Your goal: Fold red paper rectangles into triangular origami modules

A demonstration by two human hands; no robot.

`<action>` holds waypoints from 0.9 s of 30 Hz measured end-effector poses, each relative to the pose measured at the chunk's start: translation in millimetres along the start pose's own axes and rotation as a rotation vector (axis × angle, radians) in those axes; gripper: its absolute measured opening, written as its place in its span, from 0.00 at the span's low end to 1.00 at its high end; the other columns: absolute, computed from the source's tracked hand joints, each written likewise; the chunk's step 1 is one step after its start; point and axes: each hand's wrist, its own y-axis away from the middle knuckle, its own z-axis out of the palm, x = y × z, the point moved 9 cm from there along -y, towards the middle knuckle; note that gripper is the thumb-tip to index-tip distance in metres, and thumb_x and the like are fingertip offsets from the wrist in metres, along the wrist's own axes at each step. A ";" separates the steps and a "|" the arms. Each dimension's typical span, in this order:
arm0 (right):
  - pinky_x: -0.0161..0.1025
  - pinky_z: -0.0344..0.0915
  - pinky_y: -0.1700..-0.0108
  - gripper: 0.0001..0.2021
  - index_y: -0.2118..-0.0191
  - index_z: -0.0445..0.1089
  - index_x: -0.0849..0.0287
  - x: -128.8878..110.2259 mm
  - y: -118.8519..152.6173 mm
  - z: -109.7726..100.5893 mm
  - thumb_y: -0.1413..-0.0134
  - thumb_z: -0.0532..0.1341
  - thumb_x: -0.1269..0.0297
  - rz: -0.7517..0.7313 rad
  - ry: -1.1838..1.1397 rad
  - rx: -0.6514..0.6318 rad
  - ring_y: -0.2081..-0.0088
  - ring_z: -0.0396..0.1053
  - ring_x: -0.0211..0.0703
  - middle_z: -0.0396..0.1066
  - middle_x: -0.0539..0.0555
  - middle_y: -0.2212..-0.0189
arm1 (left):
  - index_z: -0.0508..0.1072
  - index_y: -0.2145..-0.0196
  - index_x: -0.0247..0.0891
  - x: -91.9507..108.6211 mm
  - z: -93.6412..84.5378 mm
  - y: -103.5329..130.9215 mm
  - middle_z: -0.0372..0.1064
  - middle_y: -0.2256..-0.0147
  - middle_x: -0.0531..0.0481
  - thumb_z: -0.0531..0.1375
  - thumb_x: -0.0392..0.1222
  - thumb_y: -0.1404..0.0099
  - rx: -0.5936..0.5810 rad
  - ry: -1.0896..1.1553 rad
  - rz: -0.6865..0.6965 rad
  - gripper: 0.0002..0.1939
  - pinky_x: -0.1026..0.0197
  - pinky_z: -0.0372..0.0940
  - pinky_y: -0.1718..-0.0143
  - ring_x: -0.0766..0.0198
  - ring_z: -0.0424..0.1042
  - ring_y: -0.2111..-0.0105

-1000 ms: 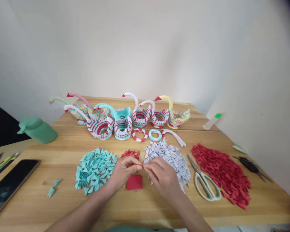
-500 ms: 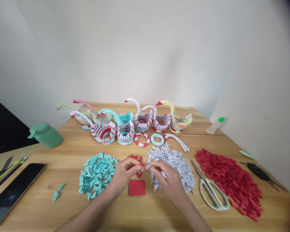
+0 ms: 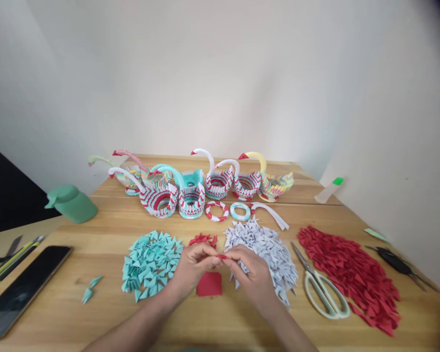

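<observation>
Between my fingertips is a small red folded paper piece (image 3: 222, 256), partly covered by the fingers. My left hand (image 3: 193, 269) pinches it from the left, and my right hand (image 3: 252, 275) closes on its right end. Any other paper in the right fingers is hidden. Just below the hands lies a red square of paper (image 3: 209, 285), its upper part covered. Several red folded pieces (image 3: 204, 239) sit right behind the left fingers. A pile of teal folded triangles (image 3: 152, 264) is left of my hands, and a pile of white folded triangles (image 3: 267, 249) is to the right.
Finished paper swans (image 3: 159, 198) line the back, with two paper rings (image 3: 217, 211) and a white swan neck (image 3: 271, 216) before them. Scissors (image 3: 320, 288), a red triangle pile (image 3: 352, 274) and black pliers (image 3: 394, 261) lie right; a phone (image 3: 27, 291) and green pot (image 3: 72, 204) left.
My hands have come together; a gap stood between their fingertips before. The right fingers, which had a whitish bit at their tips, now meet the red piece held by the left.
</observation>
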 end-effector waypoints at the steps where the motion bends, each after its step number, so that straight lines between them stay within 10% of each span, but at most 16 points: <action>1: 0.36 0.66 0.67 0.06 0.66 0.73 0.56 -0.1 0.2 -0.1 0.40 0.58 0.69 -0.002 -0.001 0.003 0.70 0.71 0.40 0.73 0.52 0.72 | 0.75 0.74 0.33 0.0 -0.5 0.0 0.73 0.77 0.49 0.69 0.48 0.49 0.004 -0.004 0.004 0.14 0.63 0.65 0.71 0.65 0.70 0.76; 27: 0.35 0.66 0.69 0.07 0.66 0.72 0.56 -2.0 2.5 -0.4 0.39 0.57 0.69 0.000 0.038 0.031 0.72 0.70 0.39 0.72 0.51 0.73 | 0.76 0.74 0.33 6.8 -1.4 1.9 0.71 0.77 0.49 0.67 0.50 0.46 0.029 -0.161 0.120 0.15 0.63 0.66 0.71 0.64 0.69 0.75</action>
